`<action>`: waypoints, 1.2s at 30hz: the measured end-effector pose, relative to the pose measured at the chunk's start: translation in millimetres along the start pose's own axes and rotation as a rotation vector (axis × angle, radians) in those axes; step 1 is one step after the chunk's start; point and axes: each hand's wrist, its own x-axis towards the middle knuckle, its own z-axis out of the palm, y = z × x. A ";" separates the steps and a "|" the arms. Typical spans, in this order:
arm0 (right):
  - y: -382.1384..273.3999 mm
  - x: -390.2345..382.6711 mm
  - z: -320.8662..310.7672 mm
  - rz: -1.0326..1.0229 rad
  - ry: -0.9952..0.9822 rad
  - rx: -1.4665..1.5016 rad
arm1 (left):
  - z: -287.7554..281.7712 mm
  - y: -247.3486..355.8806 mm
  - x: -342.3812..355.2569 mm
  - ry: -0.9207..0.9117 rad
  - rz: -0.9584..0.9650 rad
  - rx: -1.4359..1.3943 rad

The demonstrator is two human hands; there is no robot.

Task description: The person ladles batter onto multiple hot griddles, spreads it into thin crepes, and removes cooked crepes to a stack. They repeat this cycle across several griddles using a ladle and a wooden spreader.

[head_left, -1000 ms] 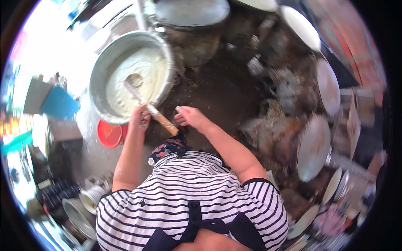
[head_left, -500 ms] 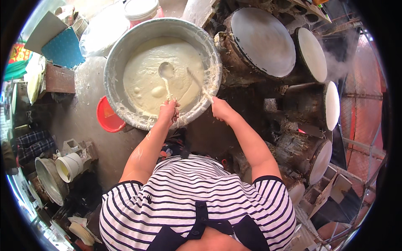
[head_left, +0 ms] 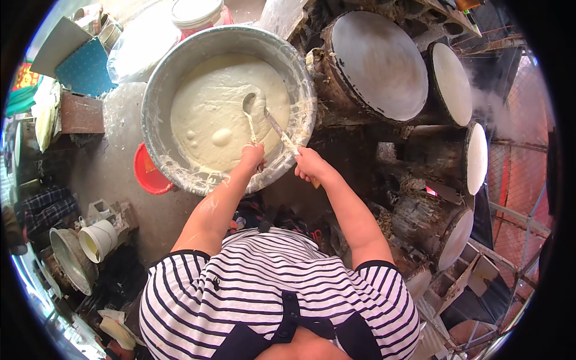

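A large metal basin (head_left: pixel 155 108) holds pale, thick batter (head_left: pixel 204 105), with bubbles and smears on the inner wall. My left hand (head_left: pixel 252 157) is closed around the batter-coated handle of a metal ladle (head_left: pixel 252 108), whose bowl dips into the batter. My right hand (head_left: pixel 309 162) grips a long flat spatula (head_left: pixel 278 128) with a wooden handle, its blade angled into the basin beside the ladle's bowl; whether they touch I cannot tell. Batter streaks my left forearm.
Several sooty drum-like stoves with round pale tops (head_left: pixel 378 63) curve along the right, steam rising behind them. A red basin (head_left: pixel 147 171) lies partly under the big basin's left. White buckets (head_left: pixel 98 240), a lidded tub (head_left: pixel 197 15) and boards (head_left: pixel 84 63) stand around.
The view has swung toward the basin since a second ago, and both hands now reach to it. Since half a second ago, the ladle has shifted right, closer to the spatula blade.
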 end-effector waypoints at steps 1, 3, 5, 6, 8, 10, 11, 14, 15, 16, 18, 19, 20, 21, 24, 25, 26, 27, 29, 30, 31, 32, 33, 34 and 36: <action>5.7 1.5 -0.3 -0.016 -0.011 0.008 | 3.4 2.2 -4.4 0.005 -0.011 -0.058; 16.8 2.8 -1.3 -0.052 -0.032 0.019 | 1.9 7.9 -8.4 -0.052 -0.061 -0.088; 20.0 -2.4 -6.8 -0.077 -0.045 0.060 | 6.7 13.9 -14.7 -0.067 -0.079 -0.110; 20.6 -5.5 -9.5 -0.090 -0.052 0.078 | 11.0 16.3 -18.7 -0.053 -0.071 -0.118; 26.6 -4.9 -12.7 -0.100 -0.057 0.094 | 20.4 15.1 -24.6 -0.019 -0.061 -0.130; 29.4 -3.2 -17.1 -0.116 -0.084 0.101 | 28.8 9.2 -24.2 0.025 -0.049 -0.145; 30.7 -4.1 -19.2 -0.122 -0.107 0.102 | 32.3 9.2 -21.9 0.037 -0.072 -0.170; 30.4 1.8 -19.7 -0.109 -0.150 0.046 | 43.7 13.4 -13.7 0.031 -0.116 -0.273; 30.7 6.0 -18.2 -0.099 -0.162 0.018 | 44.4 16.5 -11.7 0.011 -0.108 -0.327; 31.4 8.8 -18.9 -0.102 -0.162 0.043 | 43.7 19.2 -9.9 -0.009 -0.100 -0.381; 34.4 1.1 -27.8 -0.130 -0.173 0.081 | 30.2 24.9 -8.1 -0.255 -0.153 -0.554; 34.4 -6.5 -32.1 -0.144 -0.180 0.101 | 23.9 26.8 -10.2 -0.378 -0.179 -0.637; 35.4 -12.6 -35.0 -0.160 -0.171 0.099 | 19.6 27.5 -13.1 -0.459 -0.198 -0.710; 33.6 -20.6 -40.1 -0.181 -0.156 0.096 | 17.0 32.3 -18.6 -0.517 -0.203 -0.773; 22.4 -52.5 -55.2 -0.241 -0.146 0.062 | 13.6 47.3 -45.0 -0.648 -0.208 -0.976; 19.1 -64.6 -61.8 -0.262 -0.142 0.049 | 12.9 57.7 -56.8 -0.704 -0.192 -0.997; 16.3 -73.8 -69.8 -0.285 -0.132 -0.001 | 10.2 67.4 -69.1 -0.760 -0.176 -1.017; 6.3 -89.8 -78.5 -0.320 -0.122 -0.032 | 7.4 77.5 -86.9 -0.811 -0.155 -1.042; -10.8 -122.7 -97.2 -0.399 -0.087 -0.072 | 12.2 109.6 -136.0 -0.814 -0.081 -1.081; -18.0 -138.2 -106.7 -0.449 -0.070 -0.103 | 12.9 121.4 -155.3 -0.831 -0.059 -1.091; -26.1 -154.6 -116.4 -0.500 -0.069 -0.130 | 11.3 132.1 -173.6 -0.844 -0.034 -1.103; -38.9 -173.4 -127.0 -0.536 -0.033 -0.146 | 7.5 145.5 -189.1 -0.884 0.051 -1.053; -50.0 -193.1 -135.5 -0.569 -0.004 -0.160 | 3.5 155.6 -208.0 -0.915 0.134 -1.004; -59.4 -213.8 -144.8 -0.618 -0.003 -0.170 | 6.6 170.1 -242.1 -0.889 0.209 -1.011; -79.3 -253.7 -157.9 -0.714 0.032 -0.230 | -1.3 184.4 -279.6 -0.871 0.403 -0.853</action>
